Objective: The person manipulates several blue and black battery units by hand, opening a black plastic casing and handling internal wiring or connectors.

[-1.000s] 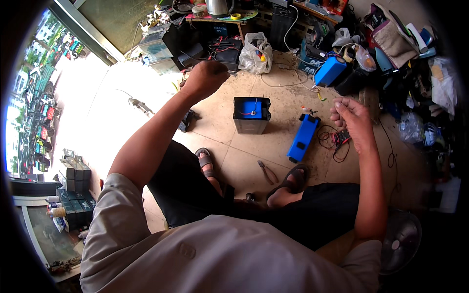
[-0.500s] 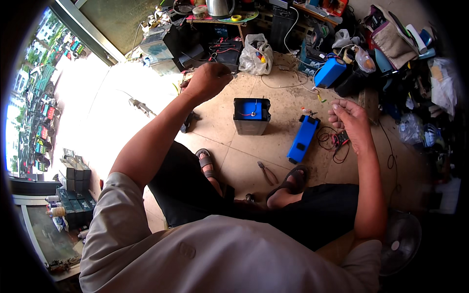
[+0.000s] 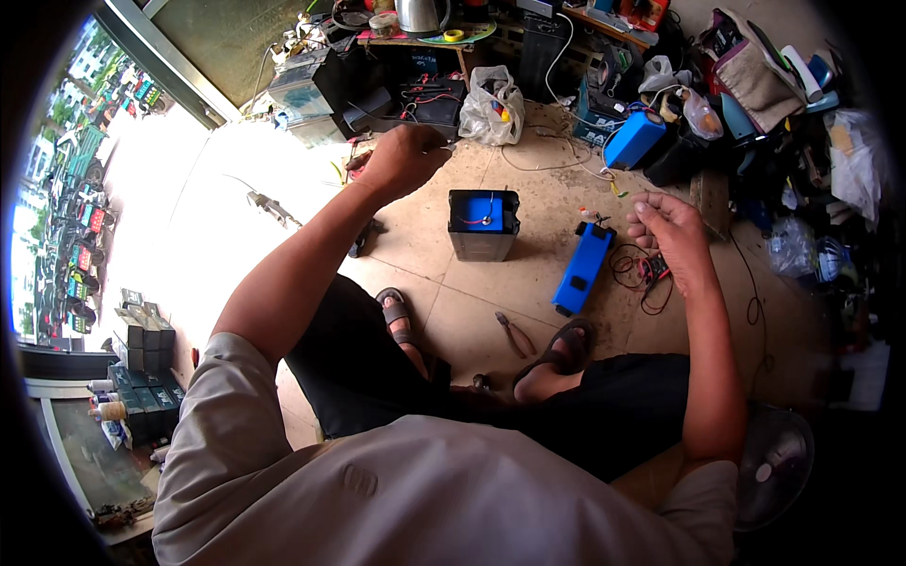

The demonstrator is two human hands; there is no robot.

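Note:
My left hand is raised over the floor at the far side, its fingers closed. A small pale tip shows at its fingertips and a bit of red beside its wrist; what it grips is unclear. My right hand is held up at the right, fingers curled towards the thumb, and anything between them is too small to name. Between my hands stands a black battery case with a blue top and a thin red wire. Nearest my right hand, a long blue battery pack lies on the floor.
Pliers lie by my right sandal. A red-and-black meter with coiled leads is under my right hand. Farther back are a white plastic bag, another blue pack and cluttered shelves. A fan stands at lower right.
The whole view has shifted slightly. Both hands keep nearly the same pose, with a little more red showing beside my left wrist. The battery case and packs stay put.

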